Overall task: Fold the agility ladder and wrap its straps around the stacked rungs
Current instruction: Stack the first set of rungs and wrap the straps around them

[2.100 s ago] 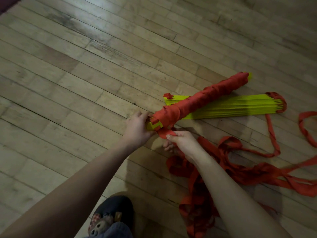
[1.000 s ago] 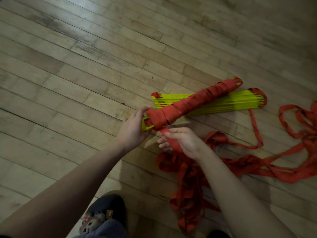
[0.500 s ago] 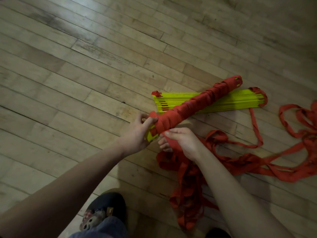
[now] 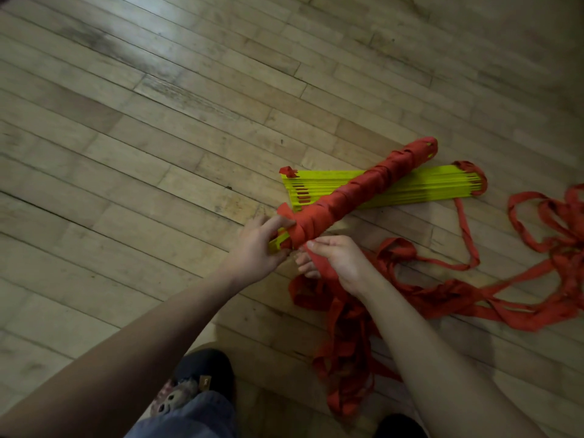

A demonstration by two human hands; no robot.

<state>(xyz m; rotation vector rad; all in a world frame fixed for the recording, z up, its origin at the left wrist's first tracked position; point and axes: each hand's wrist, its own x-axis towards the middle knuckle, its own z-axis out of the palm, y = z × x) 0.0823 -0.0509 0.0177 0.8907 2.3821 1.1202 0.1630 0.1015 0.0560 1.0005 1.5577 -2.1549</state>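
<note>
Head view: my left hand [image 4: 256, 248] is gripping the near yellow end of the wrapped rung bundle [image 4: 357, 194], fingers curled around it, index pressing a strap fold. My right hand [image 4: 338, 257] is pinching the red strap [image 4: 319, 263] just below that end. The bundle is tilting up off the wooden floor [image 4: 158, 153], crossing over a second yellow rung stack [image 4: 395, 188] lying flat. Loose strap [image 4: 458, 292] is piling on the floor to my right.

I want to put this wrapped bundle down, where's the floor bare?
Bare floor lies left of the left hand and beyond the yellow rungs. Right of the right hand, loose red straps crowd the boards.
</note>
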